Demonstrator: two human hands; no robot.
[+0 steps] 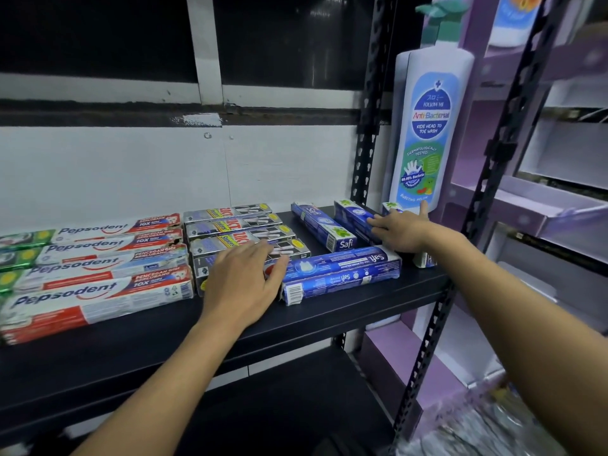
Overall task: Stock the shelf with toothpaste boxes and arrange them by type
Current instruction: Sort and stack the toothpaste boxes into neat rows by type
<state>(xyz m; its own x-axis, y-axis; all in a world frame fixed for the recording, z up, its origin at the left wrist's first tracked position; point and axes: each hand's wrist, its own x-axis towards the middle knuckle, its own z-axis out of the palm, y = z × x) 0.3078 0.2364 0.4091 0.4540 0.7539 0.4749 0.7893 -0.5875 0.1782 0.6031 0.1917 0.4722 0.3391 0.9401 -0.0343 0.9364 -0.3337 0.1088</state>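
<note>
toothpaste boxes (98,268) are laid in rows by brand on the black shelf (296,327), mid-frame. 1 blue safi box (342,273) is seen crosswise at centre. the left hand (245,281) is spread flat, gripping nothing, thumb at its end; the right hand (399,230) is rested straight-fingered on a second safi box (353,218). the crosswise box should be turned parallel and slid in squarely.
</note>
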